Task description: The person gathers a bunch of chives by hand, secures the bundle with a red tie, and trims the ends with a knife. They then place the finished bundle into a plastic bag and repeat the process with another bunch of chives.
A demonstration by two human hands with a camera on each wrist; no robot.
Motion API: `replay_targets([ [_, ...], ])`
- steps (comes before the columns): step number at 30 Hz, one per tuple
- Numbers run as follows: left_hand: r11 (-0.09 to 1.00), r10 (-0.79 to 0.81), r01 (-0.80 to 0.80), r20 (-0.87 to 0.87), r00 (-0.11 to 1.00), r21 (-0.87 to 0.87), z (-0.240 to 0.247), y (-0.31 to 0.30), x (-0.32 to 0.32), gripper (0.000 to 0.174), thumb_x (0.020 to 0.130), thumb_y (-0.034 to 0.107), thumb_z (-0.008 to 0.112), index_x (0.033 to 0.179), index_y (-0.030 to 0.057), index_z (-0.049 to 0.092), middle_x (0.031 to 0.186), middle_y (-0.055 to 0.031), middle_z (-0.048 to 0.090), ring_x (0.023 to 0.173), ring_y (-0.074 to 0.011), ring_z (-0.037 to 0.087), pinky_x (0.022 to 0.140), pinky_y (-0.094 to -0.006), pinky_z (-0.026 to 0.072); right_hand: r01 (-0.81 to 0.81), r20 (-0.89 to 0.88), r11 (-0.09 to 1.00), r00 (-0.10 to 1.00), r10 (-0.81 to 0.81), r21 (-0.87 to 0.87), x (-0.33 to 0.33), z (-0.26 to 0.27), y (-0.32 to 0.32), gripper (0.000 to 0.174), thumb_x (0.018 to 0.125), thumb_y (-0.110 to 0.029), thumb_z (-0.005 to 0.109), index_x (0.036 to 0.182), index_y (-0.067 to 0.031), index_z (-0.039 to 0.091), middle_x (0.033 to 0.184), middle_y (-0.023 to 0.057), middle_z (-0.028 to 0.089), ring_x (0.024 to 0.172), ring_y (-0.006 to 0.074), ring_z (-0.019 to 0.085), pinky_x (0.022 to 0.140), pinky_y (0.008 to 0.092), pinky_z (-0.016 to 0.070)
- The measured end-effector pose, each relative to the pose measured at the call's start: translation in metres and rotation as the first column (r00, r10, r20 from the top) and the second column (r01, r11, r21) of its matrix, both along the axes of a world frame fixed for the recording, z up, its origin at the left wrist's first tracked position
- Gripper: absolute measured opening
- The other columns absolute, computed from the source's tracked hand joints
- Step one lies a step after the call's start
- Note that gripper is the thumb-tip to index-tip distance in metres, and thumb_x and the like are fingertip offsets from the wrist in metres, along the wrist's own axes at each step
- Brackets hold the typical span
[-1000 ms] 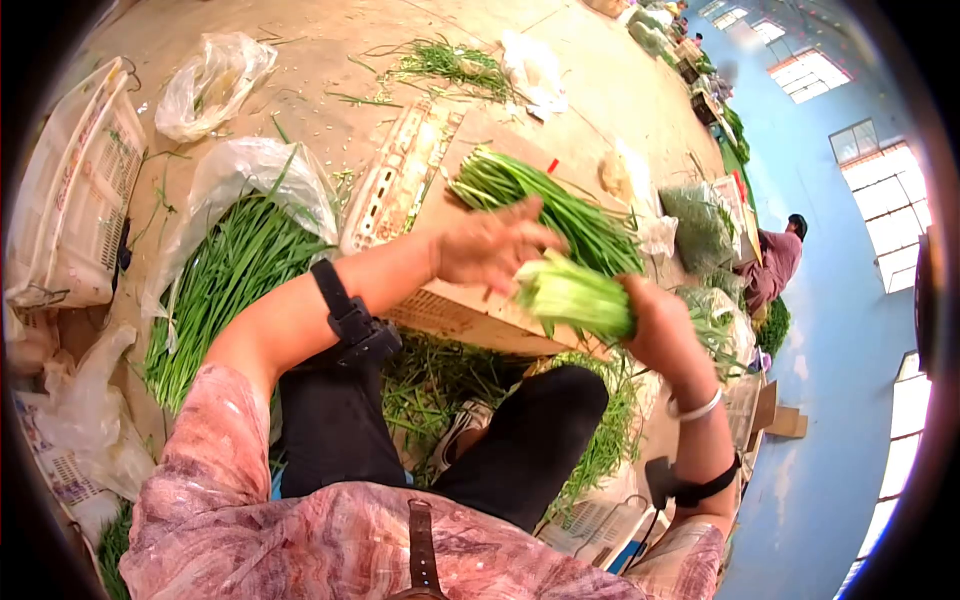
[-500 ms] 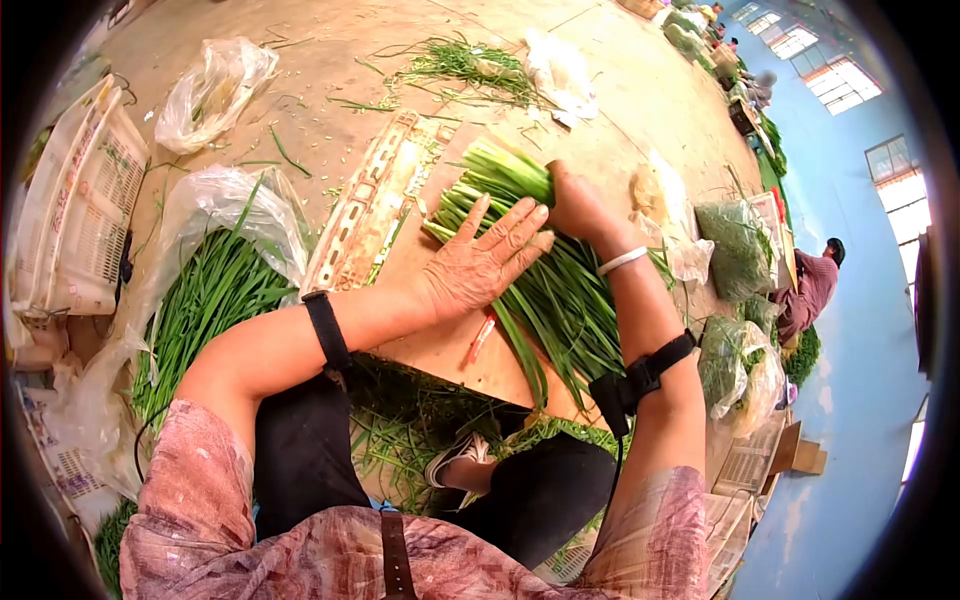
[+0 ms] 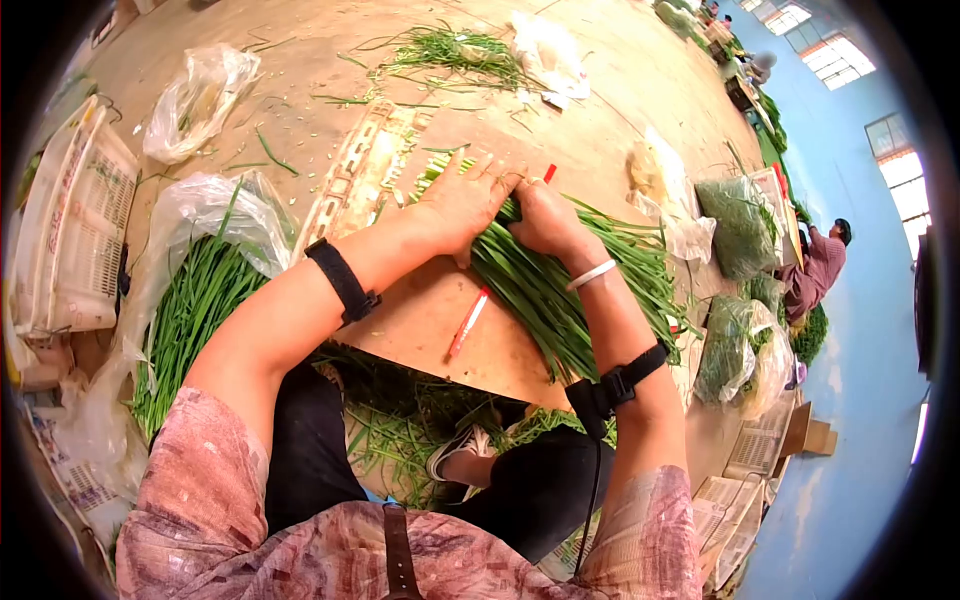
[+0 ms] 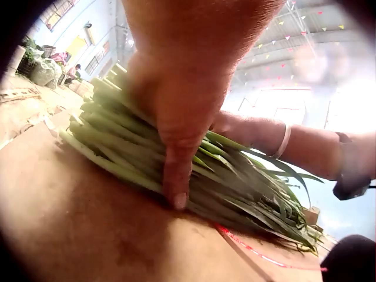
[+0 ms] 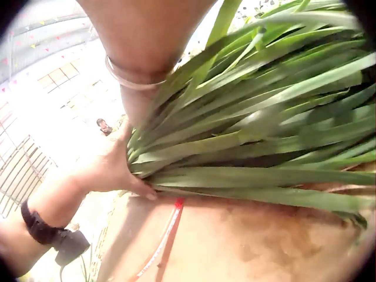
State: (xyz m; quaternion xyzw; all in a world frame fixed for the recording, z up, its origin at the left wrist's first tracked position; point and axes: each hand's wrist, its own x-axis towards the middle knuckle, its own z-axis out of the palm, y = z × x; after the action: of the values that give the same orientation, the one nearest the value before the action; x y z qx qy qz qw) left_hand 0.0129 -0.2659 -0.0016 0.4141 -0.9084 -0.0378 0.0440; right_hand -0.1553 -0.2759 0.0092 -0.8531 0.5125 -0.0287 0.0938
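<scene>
A thick bundle of garlic chives (image 3: 560,290) lies across a cardboard-topped board (image 3: 410,310), pale stem ends toward the far left. My left hand (image 3: 465,205) grips it near the stems, fingers over the top and thumb (image 4: 177,188) down the near side. Close beside it, my right hand (image 3: 548,218) holds the bundle from the far side with curled fingers; the leaves hide part of it in the right wrist view. Under the bundle runs a red-and-white printed strip (image 3: 468,322), its red far end showing beyond the hands.
Left of me, an open plastic bag (image 3: 270,215) holds more chives (image 3: 205,310). A white crate (image 3: 85,225) stands farther left. Filled bags (image 3: 735,225) line the right side, near another person (image 3: 820,260). Loose trimmings (image 3: 455,55) lie on the floor ahead.
The smaller bunch that my right hand carried through the air was laid onto the chives on the board. My left hand has gone from lying spread on top to gripping the bundle.
</scene>
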Motion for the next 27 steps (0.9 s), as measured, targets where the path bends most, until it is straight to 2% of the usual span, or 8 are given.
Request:
replay_targets([
  [4,0.999,-0.023,0.022,0.022,1.000,0.043,0.001,-0.002,0.000,0.127,0.041,0.027,0.088,0.141,0.0020,0.015,0.142,-0.0134,0.030,0.131,-0.0295,0.030,0.106,-0.0529,0.0229,-0.055,0.112,0.995,0.993,0.046,0.078,-0.006,0.028,0.008,0.038,0.065,-0.012,0.065,0.098,0.0044,0.058,0.091,0.0258,0.061,0.088,0.0387,0.060,0.079,0.0421,0.0489],
  [7,0.997,-0.029,0.019,0.139,0.990,0.078,0.010,-0.004,-0.005,0.126,0.040,0.030,0.088,0.140,0.0019,0.018,0.140,-0.0155,0.032,0.129,-0.0302,0.033,0.105,-0.0537,0.0260,-0.042,0.214,0.993,0.975,0.064,-0.107,-0.014,0.048,0.011,0.042,0.074,-0.015,0.057,0.113,0.0010,0.056,0.090,0.0266,0.062,0.086,0.0389,0.061,0.078,0.0427,0.0489],
  [10,0.997,-0.043,0.029,0.196,0.980,0.073,0.014,-0.006,-0.008,0.124,0.040,0.034,0.088,0.139,0.0011,0.021,0.138,-0.0176,0.035,0.127,-0.0310,0.035,0.103,-0.0539,0.0290,0.051,0.245,0.998,0.969,-0.042,-0.029,-0.027,0.010,-0.026,0.038,0.080,-0.016,0.049,0.114,-0.0006,0.056,0.088,0.0268,0.062,0.084,0.0395,0.061,0.077,0.0436,0.0488],
  [16,0.997,-0.045,0.036,0.153,0.987,0.062,0.007,-0.005,-0.005,0.123,0.038,0.033,0.088,0.138,0.0003,0.023,0.138,-0.0185,0.034,0.128,-0.0316,0.034,0.102,-0.0538,0.0292,-0.049,0.179,0.995,0.982,0.065,-0.091,-0.036,-0.063,-0.051,0.030,0.083,-0.018,0.038,0.096,-0.0004,0.059,0.077,0.0246,0.062,0.073,0.0398,0.060,0.070,0.0477,0.0468],
  [18,0.994,-0.063,0.053,0.113,0.992,0.091,0.008,-0.002,-0.006,0.123,0.038,0.033,0.088,0.138,-0.0001,0.024,0.140,-0.0187,0.032,0.129,-0.0319,0.033,0.102,-0.0537,0.0284,-0.028,0.197,0.989,0.980,-0.001,0.143,-0.033,-0.044,-0.041,0.036,0.082,-0.013,0.037,0.104,0.0082,0.057,0.099,0.0296,0.058,0.095,0.0412,0.055,0.086,0.0411,0.0436],
  [24,0.923,-0.090,0.190,0.293,0.952,-0.336,0.026,0.016,-0.007,0.121,0.038,0.037,0.086,0.137,-0.0006,0.027,0.146,-0.0193,0.020,0.136,-0.0323,0.017,0.109,-0.0544,0.0137,-0.164,0.299,0.947,0.951,0.078,0.275,-0.033,-0.031,-0.031,0.034,0.082,-0.015,0.040,0.097,0.0087,0.059,0.094,0.0263,0.062,0.089,0.0373,0.059,0.085,0.0377,0.0446],
  [25,0.954,-0.095,0.158,0.243,0.965,-0.256,0.019,0.012,-0.006,0.122,0.039,0.036,0.086,0.137,-0.0015,0.025,0.146,-0.0201,0.020,0.137,-0.0324,0.015,0.109,-0.0536,0.0123,-0.181,0.481,0.958,0.875,0.054,0.221,-0.034,-0.044,-0.029,0.033,0.081,-0.014,0.039,0.093,0.0088,0.060,0.090,0.0248,0.063,0.086,0.0344,0.060,0.080,0.0364,0.0457],
  [27,0.981,-0.175,0.182,0.094,0.980,-0.070,0.003,-0.004,-0.002,0.116,0.041,0.034,0.085,0.134,-0.0040,0.027,0.136,-0.0224,0.034,0.127,-0.0343,0.033,0.105,-0.0495,0.0241,-0.185,0.344,0.965,0.932,0.112,0.187,-0.035,-0.037,-0.033,0.032,0.082,-0.015,0.040,0.089,0.0082,0.061,0.088,0.0237,0.063,0.084,0.0310,0.061,0.076,0.0346,0.0461],
])
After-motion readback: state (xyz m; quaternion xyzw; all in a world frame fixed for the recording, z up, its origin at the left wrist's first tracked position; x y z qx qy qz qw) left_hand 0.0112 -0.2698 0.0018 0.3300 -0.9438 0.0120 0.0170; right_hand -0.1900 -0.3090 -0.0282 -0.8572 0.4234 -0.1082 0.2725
